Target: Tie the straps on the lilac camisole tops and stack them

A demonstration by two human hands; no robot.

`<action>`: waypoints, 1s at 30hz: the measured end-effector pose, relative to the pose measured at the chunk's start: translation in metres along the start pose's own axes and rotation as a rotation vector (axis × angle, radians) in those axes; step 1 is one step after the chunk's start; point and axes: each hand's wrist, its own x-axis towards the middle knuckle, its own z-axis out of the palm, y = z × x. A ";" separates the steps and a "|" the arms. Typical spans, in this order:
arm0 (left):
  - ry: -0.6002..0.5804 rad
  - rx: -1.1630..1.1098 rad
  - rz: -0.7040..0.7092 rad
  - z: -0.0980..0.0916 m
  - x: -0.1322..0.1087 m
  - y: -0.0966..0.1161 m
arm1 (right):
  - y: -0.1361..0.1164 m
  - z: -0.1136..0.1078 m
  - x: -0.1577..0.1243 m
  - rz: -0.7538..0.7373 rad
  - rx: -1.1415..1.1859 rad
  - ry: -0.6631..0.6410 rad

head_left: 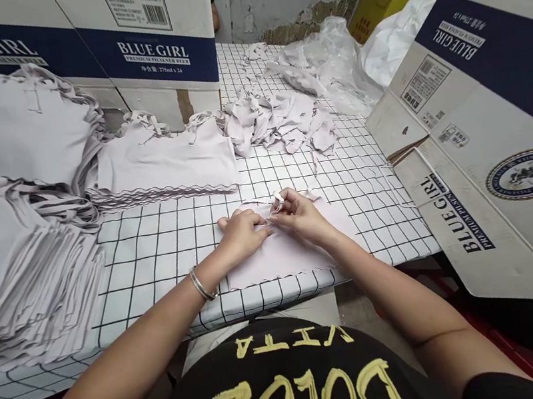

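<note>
A pale pink camisole top [288, 253] lies flat on the checked tablecloth in front of me, its wavy-edged hem near the table's front edge. My left hand [247, 231], with a silver bangle at the wrist, has its fingers closed on the top's upper edge. Close beside it, my right hand [296, 215] is pinched shut over the same edge. A small whitish piece sticks up from its fingertips; whether it is a strap or a small tool I cannot tell.
Stacks of similar tops [164, 165] stand at the left and behind. A heap of fabric scraps [274, 120] and clear plastic bags [320, 59] lie at the back. Beer cartons stand behind left [162, 54] and at the right [487, 124]. The checked tablecloth [152, 244] covers the table.
</note>
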 end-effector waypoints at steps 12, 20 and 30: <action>-0.045 -0.008 -0.004 -0.007 0.000 0.004 | 0.002 0.006 0.003 0.046 0.076 -0.078; -0.038 -0.049 -0.036 -0.007 0.000 0.002 | 0.003 0.004 0.002 0.030 0.055 -0.107; -0.047 -0.033 -0.043 -0.008 0.000 0.004 | 0.007 0.004 0.005 0.049 0.135 -0.119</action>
